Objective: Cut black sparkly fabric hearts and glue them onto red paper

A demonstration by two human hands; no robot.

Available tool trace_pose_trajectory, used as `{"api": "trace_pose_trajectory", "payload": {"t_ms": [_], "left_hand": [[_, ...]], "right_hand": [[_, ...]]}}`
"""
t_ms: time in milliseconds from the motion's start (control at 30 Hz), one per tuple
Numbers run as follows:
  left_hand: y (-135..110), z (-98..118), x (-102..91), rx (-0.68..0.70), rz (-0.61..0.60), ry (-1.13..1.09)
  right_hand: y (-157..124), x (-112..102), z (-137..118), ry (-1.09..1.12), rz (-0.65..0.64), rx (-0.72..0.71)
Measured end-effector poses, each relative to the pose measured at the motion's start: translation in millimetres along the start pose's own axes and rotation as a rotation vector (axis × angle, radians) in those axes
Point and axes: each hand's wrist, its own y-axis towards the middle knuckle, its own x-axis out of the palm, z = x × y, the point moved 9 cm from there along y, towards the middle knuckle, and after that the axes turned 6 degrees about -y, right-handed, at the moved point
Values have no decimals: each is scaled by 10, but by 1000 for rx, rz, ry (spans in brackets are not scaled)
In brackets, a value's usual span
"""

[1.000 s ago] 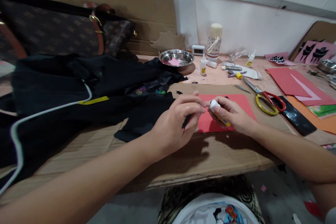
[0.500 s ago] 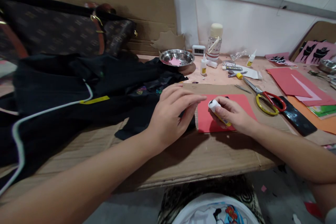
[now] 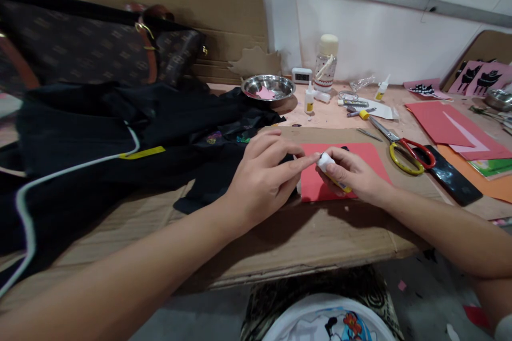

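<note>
My right hand (image 3: pixel 349 171) is wrapped round a white glue stick (image 3: pixel 326 161) with a yellow label, its end tilted up to the left. A small dark bit shows at that end, too small to make out. My left hand (image 3: pixel 269 175) reaches in from the left with its index finger stretched to the glue stick's end, seemingly touching it; the other fingers are loosely bent. Beneath the hands lies a red sheet of paper (image 3: pixel 312 187) on cardboard (image 3: pixel 408 192). Something black sticks out behind my right fingers, mostly hidden.
Scissors (image 3: pixel 406 155), a black phone (image 3: pixel 452 176) and a yellow cap (image 3: pixel 364 114) lie to the right. Behind are a metal bowl (image 3: pixel 282 97), a glue bottle (image 3: pixel 309 101) and a flask (image 3: pixel 326 66). Black cloth (image 3: pixel 100 181) with a white cable (image 3: pixel 68 173) covers the left.
My left index finger has straightened and moved right, onto the end of the glue stick. My right hand keeps its hold in nearly the same place.
</note>
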Motion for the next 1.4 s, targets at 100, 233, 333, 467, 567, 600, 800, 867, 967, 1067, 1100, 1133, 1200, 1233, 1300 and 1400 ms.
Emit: {"api": "trace_pose_trajectory", "payload": {"t_ms": [100, 233, 333, 467, 567, 600, 800, 867, 967, 1067, 1100, 1133, 1200, 1233, 1300, 1400], "left_hand": [[8, 13, -21, 10, -6, 20], [36, 65, -60, 39, 2, 37], [51, 90, -68, 46, 11, 39], [44, 64, -35, 10, -1, 29], [29, 58, -10, 10, -16, 8], [26, 63, -8, 17, -18, 2], [35, 43, -16, 9, -42, 19], [38, 36, -14, 6, -47, 18], [38, 51, -23, 27, -27, 27], [37, 70, -36, 51, -3, 51], [38, 68, -35, 49, -4, 56], [39, 62, -32, 42, -9, 60], [42, 43, -21, 23, -26, 65], [42, 38, -18, 17, -32, 66], [41, 36, -19, 15, -32, 67], [34, 37, -24, 16, -22, 60]], "right_hand": [[-8, 16, 13, -2, -10, 4], [-16, 19, 30, -22, -5, 27], [-14, 11, 25, -21, 0, 26], [-12, -5, 13, -26, 16, 21], [-12, 7, 3, -27, 8, 21], [-12, 14, -1, -28, 3, 21], [-11, 20, -9, -66, 1, 10], [-13, 17, -4, -75, 5, 8], [-16, 23, 1, -73, 2, 11], [-18, 26, -7, -72, 0, 13], [-17, 26, -9, -73, 0, 15], [-17, 26, -9, -72, 0, 16], [-15, 28, -6, -67, -5, 20], [-14, 30, -3, -62, -8, 22], [-15, 33, 2, -54, -12, 22], [-19, 35, 8, -45, -14, 21]]}}
